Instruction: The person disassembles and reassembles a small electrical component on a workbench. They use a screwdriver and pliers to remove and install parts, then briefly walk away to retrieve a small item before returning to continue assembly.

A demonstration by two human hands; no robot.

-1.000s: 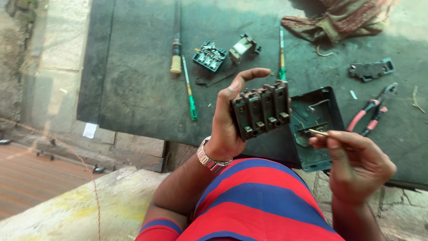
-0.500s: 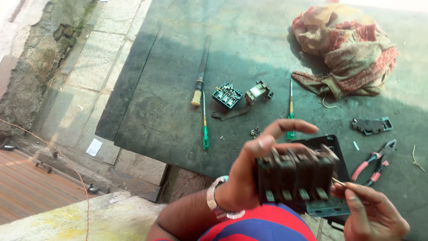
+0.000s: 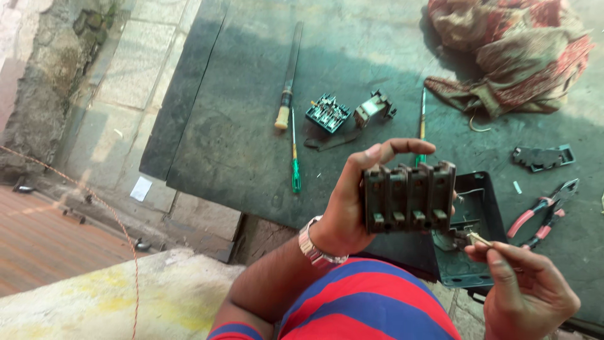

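The black four-gang switch block [image 3: 408,196] stands upright at frame centre, gripped around its left side by the left hand [image 3: 352,201]. At its 5 o'clock, the right hand [image 3: 528,286] pinches a small metal piece [image 3: 479,239] over a black tray [image 3: 469,233] on the tabletop [image 3: 239,113]; red pliers [image 3: 541,211] lie at 3 o'clock.

Bright, hazy daylight from the upper right, washing out the cloth [image 3: 513,53] and the slab's [image 3: 251,94] far right corner. Softer shade over the slab's middle and near edge. Faint shadows beside the file [image 3: 288,75] and the screwdriver [image 3: 294,157]. Mild softness overall, slight stretching toward the frame's edges.
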